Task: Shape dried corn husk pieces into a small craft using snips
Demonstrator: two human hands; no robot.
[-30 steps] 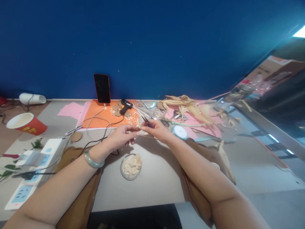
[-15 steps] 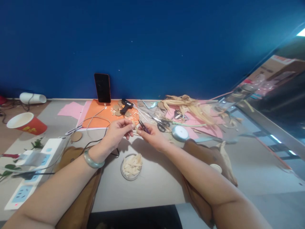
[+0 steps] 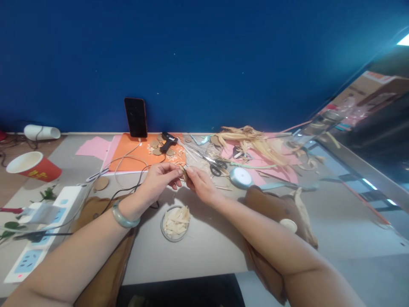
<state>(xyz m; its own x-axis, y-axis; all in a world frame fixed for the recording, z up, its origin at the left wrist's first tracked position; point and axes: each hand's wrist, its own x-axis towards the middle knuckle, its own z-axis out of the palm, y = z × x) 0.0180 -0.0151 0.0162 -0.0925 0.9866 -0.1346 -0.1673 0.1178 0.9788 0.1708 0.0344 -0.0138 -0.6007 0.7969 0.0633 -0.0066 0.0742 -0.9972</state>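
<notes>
Over the middle of the table my left hand (image 3: pixel 162 179) is closed, thumb and forefinger pinching a small tan piece (image 3: pixel 182 169). My right hand (image 3: pixel 202 184) is closed too, its fingertips meeting the left ones at that piece. A dark sliver shows between the fingertips, but what the right hand grips is mostly hidden. Just below both hands sits a small round dish (image 3: pixel 162 228) filled with pale cut strips (image 3: pixel 176 221). Past the right hand lie black-handled scissors (image 3: pixel 217 167) and a spool of light blue ribbon (image 3: pixel 241 177).
A black glue gun (image 3: pixel 169 142) lies on orange paper (image 3: pixel 128 154), with a phone (image 3: pixel 136 117) leaning on the blue wall behind. Dried husks (image 3: pixel 246 135) are heaped at back right. A power strip (image 3: pixel 60 213), loose cables and a red paper cup (image 3: pixel 41 167) stand left.
My right hand has turned and closed in against the left fingertips. The dark pointed tool that stuck up from it is now almost out of sight.
</notes>
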